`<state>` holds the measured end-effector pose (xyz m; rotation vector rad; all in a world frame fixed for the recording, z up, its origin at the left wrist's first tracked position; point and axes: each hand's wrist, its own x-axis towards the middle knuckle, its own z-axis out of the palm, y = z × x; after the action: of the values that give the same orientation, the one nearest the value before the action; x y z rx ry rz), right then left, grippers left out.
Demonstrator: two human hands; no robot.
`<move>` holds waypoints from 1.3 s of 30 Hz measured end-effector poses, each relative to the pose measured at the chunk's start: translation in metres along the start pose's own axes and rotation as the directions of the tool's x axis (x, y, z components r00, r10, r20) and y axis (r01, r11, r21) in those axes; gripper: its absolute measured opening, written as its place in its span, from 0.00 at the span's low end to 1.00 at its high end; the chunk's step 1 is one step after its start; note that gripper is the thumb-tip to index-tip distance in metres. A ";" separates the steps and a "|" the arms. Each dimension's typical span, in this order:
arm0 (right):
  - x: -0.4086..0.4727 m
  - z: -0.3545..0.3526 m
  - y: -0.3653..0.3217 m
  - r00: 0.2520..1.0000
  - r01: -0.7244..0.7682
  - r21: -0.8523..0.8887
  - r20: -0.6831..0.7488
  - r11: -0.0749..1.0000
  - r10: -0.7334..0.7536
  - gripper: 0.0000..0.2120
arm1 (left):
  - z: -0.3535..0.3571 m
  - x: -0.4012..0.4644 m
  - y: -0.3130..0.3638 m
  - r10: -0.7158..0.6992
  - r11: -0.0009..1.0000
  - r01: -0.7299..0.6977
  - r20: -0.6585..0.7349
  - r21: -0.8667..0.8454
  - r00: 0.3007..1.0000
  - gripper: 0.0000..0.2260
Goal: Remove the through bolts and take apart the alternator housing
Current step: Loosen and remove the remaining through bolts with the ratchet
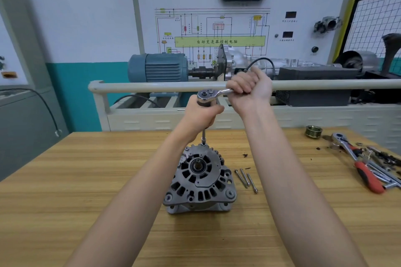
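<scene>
hands (225, 102) gripping ratchet (211, 95), alternator (200, 180) below

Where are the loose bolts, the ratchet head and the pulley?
loose bolts (245, 178): head view, on the middle bolt's shank, right of the alternator.
ratchet head (205, 95): head view, on its round top face.
pulley (313, 132): head view, on its grooved side.

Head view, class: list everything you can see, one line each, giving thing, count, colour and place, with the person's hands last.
alternator: one, grey, upright at table centre
loose through bolts: three, silver, on the table right of the alternator
ratchet: one, chrome, on an extension above the alternator's far edge
pulley: one, dull metal, far right
red-handled ratchet: one, right edge, among loose tools
table: one, wood
blue motor: one, behind the table
hands: left grips the extension; right grips the ratchet handle
</scene>
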<state>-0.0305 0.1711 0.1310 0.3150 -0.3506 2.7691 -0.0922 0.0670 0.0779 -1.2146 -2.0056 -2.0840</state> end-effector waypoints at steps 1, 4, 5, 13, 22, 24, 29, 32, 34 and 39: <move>-0.009 -0.004 0.003 0.996 0.092 0.015 -0.004 0.996 -0.092 0.27 | 0.004 0.000 -0.001 0.008 1.000 -0.007 -0.087 0.015 0.996 0.21; -0.038 -0.014 0.015 0.938 0.348 -0.004 0.008 0.938 -0.348 0.27 | 0.018 0.001 -0.003 0.026 0.998 -0.010 -0.295 0.058 0.955 0.19; -0.043 -0.015 0.018 0.916 0.400 -0.013 0.013 0.916 -0.400 0.27 | 0.020 0.001 -0.003 0.031 0.998 -0.011 -0.309 0.067 0.950 0.19; -0.001 0.012 -0.003 0.997 -0.067 -0.144 -0.032 0.987 0.063 0.28 | -0.014 -0.005 -0.001 0.071 0.998 -0.069 0.190 -0.013 0.979 0.14; -0.006 0.006 0.006 0.999 0.051 -0.074 -0.007 0.996 -0.052 0.27 | 0.000 -0.002 -0.001 -0.032 0.997 0.028 -0.072 -0.066 0.997 0.20; -0.025 -0.003 0.015 0.969 0.247 -0.067 0.004 0.967 -0.247 0.27 | 0.009 0.000 -0.001 -0.045 0.999 0.036 -0.258 -0.041 0.965 0.20; -0.043 -0.008 0.020 0.925 0.381 -0.075 0.035 0.922 -0.379 0.29 | 0.015 -0.001 -0.002 -0.016 1.000 0.016 -0.285 -0.001 0.959 0.20; -0.020 0.000 0.003 0.988 0.152 -0.042 -0.003 0.987 -0.153 0.29 | -0.001 -0.004 0.000 0.010 0.998 -0.007 -0.043 0.062 0.999 0.20; -0.002 0.005 -0.005 0.999 -0.042 -0.037 0.000 0.998 0.042 0.27 | -0.009 -0.005 0.004 0.029 0.995 -0.039 0.121 0.087 0.992 0.18; 0.011 0.008 -0.007 0.989 -0.146 -0.035 -0.011 0.989 0.146 0.24 | -0.004 -0.004 0.003 0.054 0.986 -0.067 0.090 0.153 0.994 0.17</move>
<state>-0.0371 0.1791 0.1426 0.2796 -0.4364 2.9025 -0.0901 0.0605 0.0783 -1.3392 -2.0925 -1.8390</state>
